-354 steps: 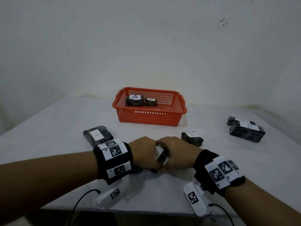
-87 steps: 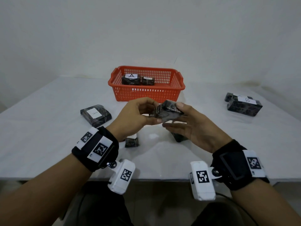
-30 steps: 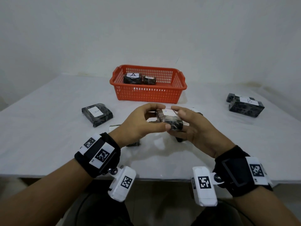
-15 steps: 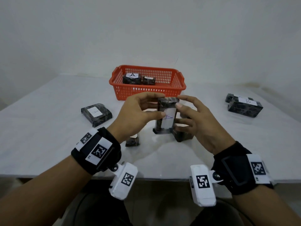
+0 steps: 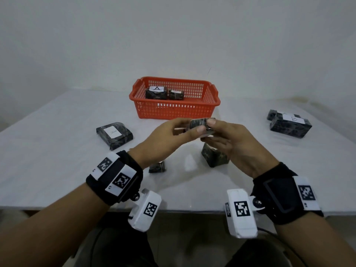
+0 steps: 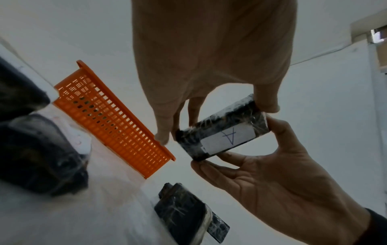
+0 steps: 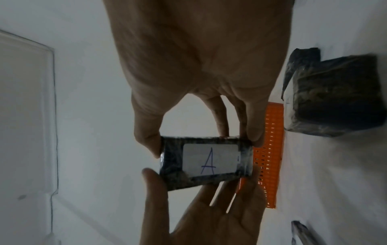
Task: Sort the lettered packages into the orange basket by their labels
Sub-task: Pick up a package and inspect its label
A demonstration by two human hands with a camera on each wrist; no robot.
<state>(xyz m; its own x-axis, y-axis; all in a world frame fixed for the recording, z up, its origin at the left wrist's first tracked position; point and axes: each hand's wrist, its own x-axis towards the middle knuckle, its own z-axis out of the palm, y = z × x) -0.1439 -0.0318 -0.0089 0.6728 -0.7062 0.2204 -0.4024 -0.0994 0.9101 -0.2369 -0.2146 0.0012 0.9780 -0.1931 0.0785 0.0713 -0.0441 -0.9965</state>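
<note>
Both hands, left hand [image 5: 169, 140] and right hand [image 5: 238, 146], are pinching the small pkg [image 5: 200, 125] labelled A, raised above the surface [image 5: 57, 170] centre. Label check is finishing, I judge; next it's going to 12 o'clock, into the orange basket [image 5: 174, 110], beside the A pkg [image 5: 156, 92] inside.

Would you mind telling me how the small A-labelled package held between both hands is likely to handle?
The A package is probably light: fingertips alone of the left hand and right hand hold it up. Its glossy plastic wrap may be somewhat slippery. Its blocky shape with flat faces suggests it stays stiff and will not roll.
</note>
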